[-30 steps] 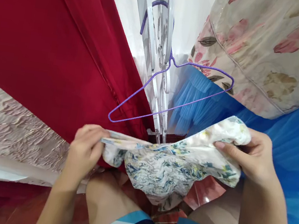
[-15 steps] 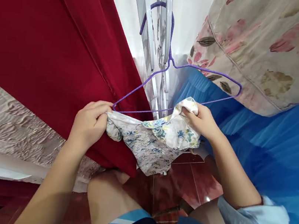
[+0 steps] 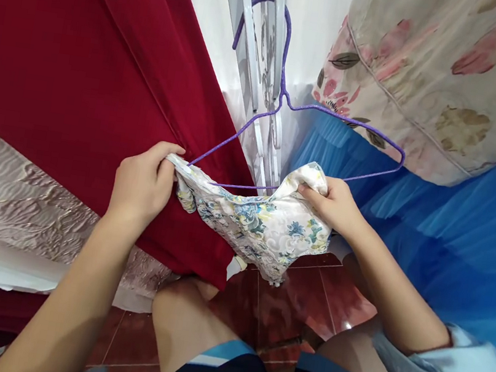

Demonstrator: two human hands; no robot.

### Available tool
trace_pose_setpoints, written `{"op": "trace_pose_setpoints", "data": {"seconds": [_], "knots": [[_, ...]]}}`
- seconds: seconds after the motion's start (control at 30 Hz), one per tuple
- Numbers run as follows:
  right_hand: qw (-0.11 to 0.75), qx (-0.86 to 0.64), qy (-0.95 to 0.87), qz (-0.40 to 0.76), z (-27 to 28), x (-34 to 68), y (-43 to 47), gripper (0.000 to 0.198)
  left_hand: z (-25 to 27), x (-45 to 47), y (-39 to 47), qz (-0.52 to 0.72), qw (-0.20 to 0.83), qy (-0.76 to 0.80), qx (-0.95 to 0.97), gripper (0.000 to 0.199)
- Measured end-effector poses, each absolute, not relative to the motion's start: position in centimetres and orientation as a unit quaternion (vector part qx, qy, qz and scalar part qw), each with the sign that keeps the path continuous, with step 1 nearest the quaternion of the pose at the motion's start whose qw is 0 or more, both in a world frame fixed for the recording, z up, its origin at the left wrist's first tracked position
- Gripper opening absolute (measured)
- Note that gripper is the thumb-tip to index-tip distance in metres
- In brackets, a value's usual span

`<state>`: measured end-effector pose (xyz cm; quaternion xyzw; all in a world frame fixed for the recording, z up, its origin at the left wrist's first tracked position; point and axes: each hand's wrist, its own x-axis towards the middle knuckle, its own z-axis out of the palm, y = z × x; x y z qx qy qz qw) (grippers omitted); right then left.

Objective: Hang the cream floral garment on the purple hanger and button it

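Observation:
A purple hanger (image 3: 284,95) hangs by its hook from a pale metal rack bar (image 3: 253,44). Across its lower part lies a small white garment with blue and yellow flowers (image 3: 265,226). My left hand (image 3: 144,180) pinches one upper edge of the garment, beside the hanger's left corner, which the cloth partly covers. With thumb and fingers closed, my right hand (image 3: 331,205) grips the garment's other upper edge. The hanger's right end sticks out bare past that hand.
Dark red cloth (image 3: 86,50) hangs at the left, over textured pale pink fabric (image 3: 17,201). At the right are a flowered cream fabric (image 3: 408,79) and blue tulle (image 3: 443,252). Red floor tiles (image 3: 301,293) show between my bare knees.
My left hand has moved up and slightly left, drawing the garment's left edge over the hanger's left corner. My right hand keeps its grip, shifted only slightly.

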<state>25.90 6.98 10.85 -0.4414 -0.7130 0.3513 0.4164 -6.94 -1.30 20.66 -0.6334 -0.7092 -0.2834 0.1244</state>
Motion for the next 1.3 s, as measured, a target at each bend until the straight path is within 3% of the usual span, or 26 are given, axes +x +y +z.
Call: {"op": "trace_pose_setpoints", "data": {"seconds": [0.17, 0.47, 0.73, 0.9, 1.03, 1.17, 1.3], "knots": [[0.412, -0.463, -0.712, 0.331, 11.3, 26.0, 6.3, 0.029, 21.0, -6.7, -0.3, -0.247, 0.081, -0.715, -0.649, 0.035], [0.436, -0.453, -0.715, 0.305, 10.8, 24.5, 5.0, 0.028, 21.1, -6.2, -0.3, -0.383, 0.074, -0.64, -0.662, 0.043], [0.437, -0.444, -0.711, 0.326, 10.1, 23.6, 4.1, 0.026, 21.3, 0.3, 1.5, -0.453, 0.043, -0.547, -0.703, 0.04], [0.437, -0.438, -0.719, 0.317, 10.0, 24.4, 4.0, 0.025, 20.9, -0.4, 1.5, -0.484, 0.02, -0.557, -0.675, 0.033], [0.439, -0.445, -0.717, 0.308, 10.2, 25.2, 4.4, 0.023, 20.5, -3.0, -0.2, -0.396, 0.007, -0.638, -0.66, 0.012], [0.438, -0.447, -0.714, 0.313, 10.1, 24.7, 4.4, 0.024, 20.9, -3.9, -1.9, -0.262, 0.108, -0.708, -0.647, 0.04], [0.434, -0.443, -0.718, 0.316, 10.0, 23.8, 4.2, 0.025, 21.4, -2.5, -1.4, -0.275, 0.139, -0.662, -0.683, 0.022]]}}
